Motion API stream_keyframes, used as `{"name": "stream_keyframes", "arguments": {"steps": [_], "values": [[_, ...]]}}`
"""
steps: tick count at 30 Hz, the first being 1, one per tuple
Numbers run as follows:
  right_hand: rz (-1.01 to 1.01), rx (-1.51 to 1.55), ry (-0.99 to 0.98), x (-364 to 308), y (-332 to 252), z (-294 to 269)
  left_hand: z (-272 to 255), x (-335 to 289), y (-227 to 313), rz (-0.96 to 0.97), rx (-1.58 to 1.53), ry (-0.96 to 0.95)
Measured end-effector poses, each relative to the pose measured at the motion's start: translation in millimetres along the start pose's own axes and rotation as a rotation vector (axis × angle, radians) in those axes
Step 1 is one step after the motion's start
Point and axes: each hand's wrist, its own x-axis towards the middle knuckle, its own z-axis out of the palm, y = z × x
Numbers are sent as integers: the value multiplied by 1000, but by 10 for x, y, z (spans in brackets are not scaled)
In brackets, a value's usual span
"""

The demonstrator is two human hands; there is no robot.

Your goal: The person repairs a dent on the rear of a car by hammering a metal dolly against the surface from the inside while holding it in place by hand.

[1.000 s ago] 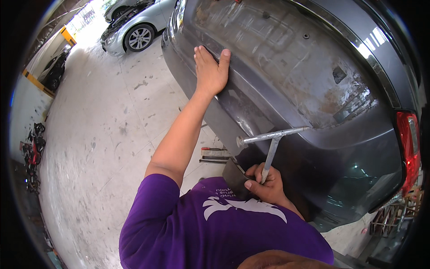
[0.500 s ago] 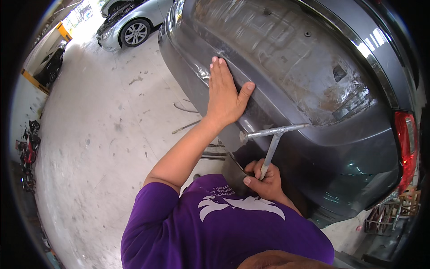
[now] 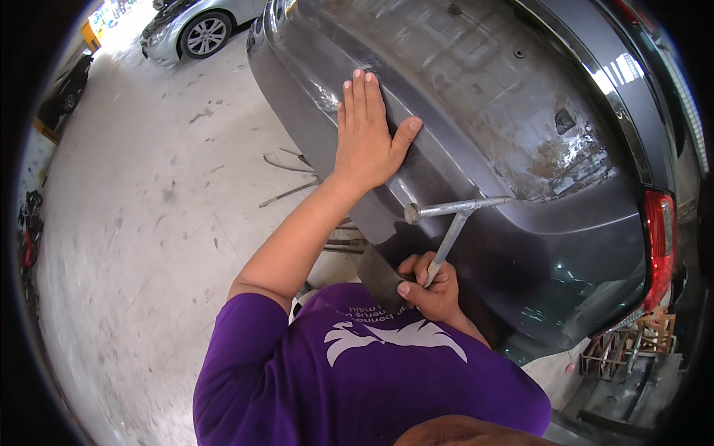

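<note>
My left hand [image 3: 364,137] lies flat on the dark grey rear body panel [image 3: 573,260] of a car, fingers pointing away from me and thumb out to the right. Its fingertips reach a shiny, scuffed patch along a crease. Lower and to the right, my right hand [image 3: 433,288] grips a metal body hammer [image 3: 449,241] by the lower handle. The hammer's round face points left and its long pointed end right, over the panel; whether it touches is unclear. Above the crease, a recessed area [image 3: 476,97] shows bare, worn metal.
A red tail light [image 3: 659,249] sits at the panel's right end. Thin metal rods [image 3: 290,193] stick out beyond its left edge. A silver car [image 3: 204,33] stands at the far left across the stained pale floor [image 3: 149,223]. A rack of parts [image 3: 617,357] is at lower right.
The view has shifted slightly, moving the silver car and tail light left. My left hand's fingers are a little more apart. The hammer stays in my right hand at much the same spot.
</note>
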Motion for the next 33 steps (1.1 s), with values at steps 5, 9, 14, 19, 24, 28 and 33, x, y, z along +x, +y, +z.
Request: {"name": "stream_keyframes", "arguments": {"steps": [5,9,14,19,24,28,33], "values": [[25,33,3,7,34,-27,34,-252,61,104,-24,-22],[14,9,0,5,6,-35,49,-548,-86,253,-80,-66],[-150,-178,50,33,36,-33,-239,-686,-424,299,-774,-337],[-155,-279,29,44,32,-32,-406,-1030,-506,458,-964,-663],[-136,-249,-28,59,32,-71,-335,-1222,-333,511,-819,-646],[-120,-240,-88,63,3,-126,-291,-1237,-347,588,-832,-663],[-159,106,-112,91,59,-84,-291,-1231,-615,465,-1084,-461]]}}
